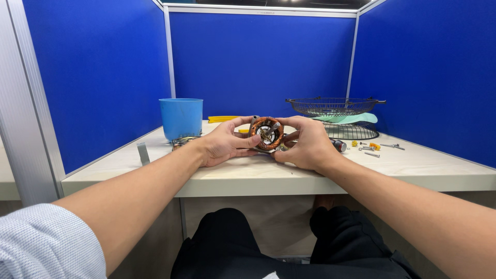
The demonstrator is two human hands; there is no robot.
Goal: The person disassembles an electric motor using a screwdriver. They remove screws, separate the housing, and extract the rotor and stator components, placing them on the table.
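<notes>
A small round motor stator [267,133] with copper-coloured windings and a metal centre stands on edge just above the desk, facing me. My left hand [225,142] grips its left side, thumb on top and fingers underneath. My right hand [306,143] holds its right side, fingers curled around the rim. Both hands rest near the front middle of the beige desk [413,168].
A blue plastic cup [181,118] stands at the left rear. Wire fan guards [335,106] with a pale green blade sit at the right rear. Loose screws and small yellow parts [373,148] lie to the right. Yellow pieces [222,119] lie behind. Blue partition walls enclose the desk.
</notes>
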